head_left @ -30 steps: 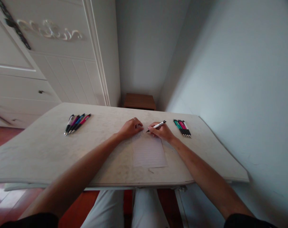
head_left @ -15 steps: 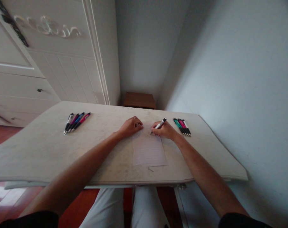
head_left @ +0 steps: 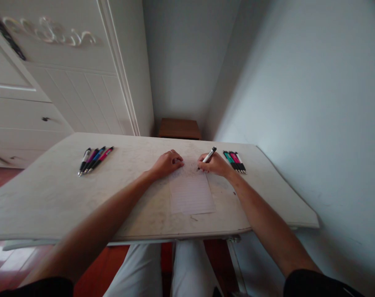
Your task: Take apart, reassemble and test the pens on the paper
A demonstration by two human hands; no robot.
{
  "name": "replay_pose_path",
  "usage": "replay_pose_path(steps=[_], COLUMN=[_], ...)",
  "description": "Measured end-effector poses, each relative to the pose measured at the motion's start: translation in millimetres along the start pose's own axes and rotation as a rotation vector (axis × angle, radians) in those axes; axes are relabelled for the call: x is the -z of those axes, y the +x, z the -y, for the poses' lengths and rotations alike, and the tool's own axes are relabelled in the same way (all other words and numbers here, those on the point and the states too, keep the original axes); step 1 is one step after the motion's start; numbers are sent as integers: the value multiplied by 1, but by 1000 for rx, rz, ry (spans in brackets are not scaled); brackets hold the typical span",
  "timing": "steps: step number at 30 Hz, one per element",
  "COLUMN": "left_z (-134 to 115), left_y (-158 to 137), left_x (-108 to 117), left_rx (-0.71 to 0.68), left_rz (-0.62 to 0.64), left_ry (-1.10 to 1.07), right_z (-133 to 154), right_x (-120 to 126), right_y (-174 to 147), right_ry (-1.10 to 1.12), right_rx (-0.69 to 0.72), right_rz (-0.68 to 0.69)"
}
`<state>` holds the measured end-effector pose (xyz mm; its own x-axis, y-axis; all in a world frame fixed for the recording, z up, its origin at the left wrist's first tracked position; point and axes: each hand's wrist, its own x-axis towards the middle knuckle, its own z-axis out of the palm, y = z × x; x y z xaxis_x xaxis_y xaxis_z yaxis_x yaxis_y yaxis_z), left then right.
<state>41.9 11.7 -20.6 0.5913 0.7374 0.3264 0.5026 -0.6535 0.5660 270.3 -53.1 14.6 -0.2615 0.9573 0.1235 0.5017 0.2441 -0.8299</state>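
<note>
A white pen with a black grip (head_left: 208, 156) is pinched in my right hand (head_left: 216, 164). Its tip points down at the upper right part of a lined sheet of paper (head_left: 192, 196), where faint writing shows. My left hand (head_left: 168, 163) rests at the upper left of the sheet, fingers loosely curled and thumb apart from them, with nothing seen in it. Just right of my right hand lies a row of several pens (head_left: 234, 162), green, pink and white with black grips. A second group of pens (head_left: 95, 160), white, purple, blue and red, lies farther left.
The sheet and pens are on a pale, stained tabletop (head_left: 137, 152). A white cabinet (head_left: 82, 95) stands behind on the left, and a brown wooden box-like piece (head_left: 179, 128) sits beyond the far edge. A grey-blue wall (head_left: 298, 103) runs along the right.
The camera view has shifted slightly, so everything sits a little farther left. The pen in my right hand stands a little steeper. My left hand stays on the sheet.
</note>
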Motion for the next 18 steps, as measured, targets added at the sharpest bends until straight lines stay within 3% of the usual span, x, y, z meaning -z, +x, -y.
replay_pose_path(steps=[5,12,18], left_z=[0,1,-3], left_y=[0,2,5], left_x=[0,2,1], left_rx=[3,65,176], left_rz=[0,-56,-174], left_ry=[8,-19,-44], right_z=[0,2,9], right_x=[-15,-32,-47], right_y=[2,2,2], right_ry=[127,-39,-49], right_rx=[52,122,132], right_rz=[-38,-96,-136])
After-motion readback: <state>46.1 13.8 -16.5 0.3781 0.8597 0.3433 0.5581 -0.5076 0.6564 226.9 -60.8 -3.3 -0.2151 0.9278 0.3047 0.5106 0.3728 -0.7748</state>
